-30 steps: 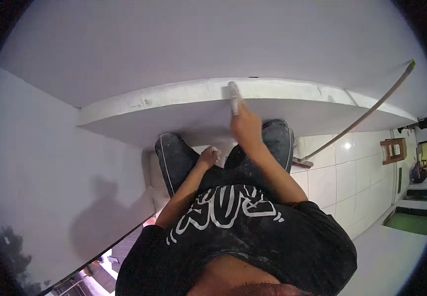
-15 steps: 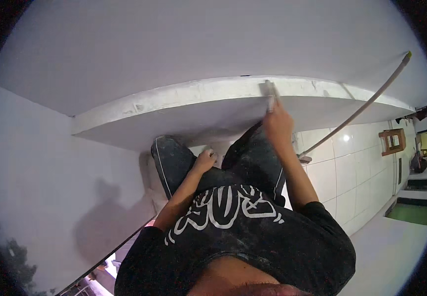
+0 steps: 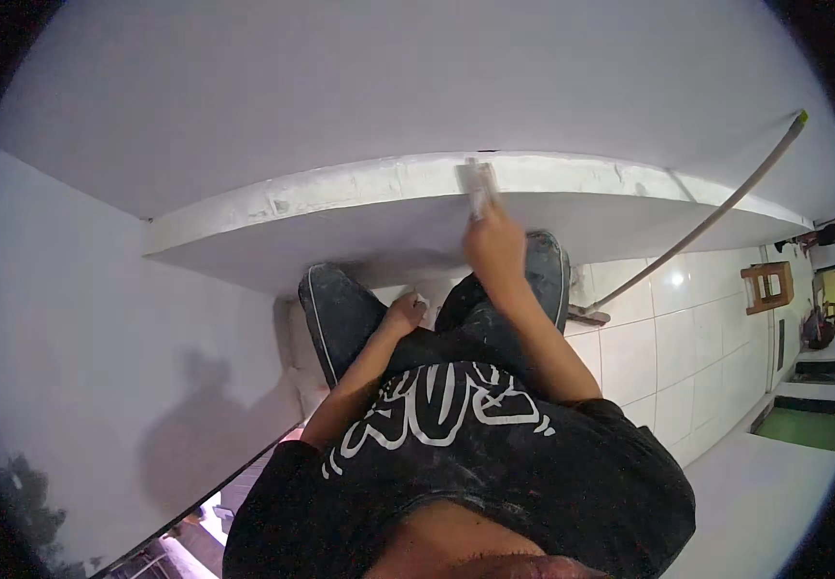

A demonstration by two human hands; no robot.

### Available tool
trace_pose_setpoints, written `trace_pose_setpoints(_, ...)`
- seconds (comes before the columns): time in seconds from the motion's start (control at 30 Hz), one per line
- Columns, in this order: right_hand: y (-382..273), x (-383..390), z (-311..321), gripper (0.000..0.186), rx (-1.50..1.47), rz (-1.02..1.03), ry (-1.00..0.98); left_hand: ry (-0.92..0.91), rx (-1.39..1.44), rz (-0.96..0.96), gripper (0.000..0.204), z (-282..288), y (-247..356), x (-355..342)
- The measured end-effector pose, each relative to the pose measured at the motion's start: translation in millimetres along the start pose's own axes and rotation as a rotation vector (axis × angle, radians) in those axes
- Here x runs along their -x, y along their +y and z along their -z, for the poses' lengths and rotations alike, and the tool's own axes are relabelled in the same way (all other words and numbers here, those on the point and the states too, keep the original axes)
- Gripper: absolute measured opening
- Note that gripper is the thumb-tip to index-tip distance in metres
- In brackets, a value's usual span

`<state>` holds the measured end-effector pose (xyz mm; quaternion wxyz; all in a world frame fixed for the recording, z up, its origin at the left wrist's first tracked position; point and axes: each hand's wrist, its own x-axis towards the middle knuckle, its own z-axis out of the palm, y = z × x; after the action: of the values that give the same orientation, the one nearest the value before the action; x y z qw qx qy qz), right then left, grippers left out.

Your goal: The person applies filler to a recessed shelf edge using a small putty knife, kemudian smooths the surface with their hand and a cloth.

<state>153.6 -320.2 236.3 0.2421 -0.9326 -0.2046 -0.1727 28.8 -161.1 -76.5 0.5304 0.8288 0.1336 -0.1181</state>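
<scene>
**Right hand gripping a pale flat tool over the white ledge; left hand idling at the lap**

The right hand [image 3: 494,249] is closing its fist around the near end of a flat hand tool [image 3: 482,188], thumb and fingers wrapping it. The tool is lying over the white ledge [image 3: 340,185], near the middle of its length, its far end pointing at the back wall [image 3: 417,77]. Blur is hiding whether that end is a brush or a blade, and whether it is touching. The end grip is probably leaving the working end clear while keeping the knuckles off the ledge.

The left hand [image 3: 406,314] is resting between the thighs, well apart from the right, fingers half curling. Something pale is showing at the fingertips; cannot tell whether it is residue or a held object. The knees are spreading in dark trousers [image 3: 333,294], presumably bringing the torso close to the low surface.

Materials: the ledge is forming a narrow band, bowing under the lens, and is showing chalky, uneven patches and small scuffs. A dark gap [image 3: 488,151] is interrupting its seam with the wall. The lower face [image 3: 330,241] is looking smoother and greyer. White dust is marking the black T-shirt [image 3: 480,478].

At right, a long pole [image 3: 711,229] is leaning on the wall, likely for parking, its flat head standing on glossy tiles [image 3: 629,359]. A wooden stool [image 3: 767,288] is standing beyond.
</scene>
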Motion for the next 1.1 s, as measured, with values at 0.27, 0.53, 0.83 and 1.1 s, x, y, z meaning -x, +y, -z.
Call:
trace_pose_setpoints(0.27,27,0,4,0.041,-0.036,0.117,0.002,0.028,0.089,0.054,0.036,2,58,22)
trace_pose_setpoints(0.53,102,-10,52,0.033,0.102,-0.088,-0.039,-0.112,0.058,0.138,0.033,6,49,17)
trace_pose_setpoints(0.83,22,-7,5,0.041,0.011,0.001,0.111,-0.107,-0.033,0.049,0.034,8,52,15)
trace_pose_setpoints(1.1,-78,-7,-37,0.053,-0.190,0.265,-0.064,-0.054,-0.010,-0.220,0.032,4,34,10)
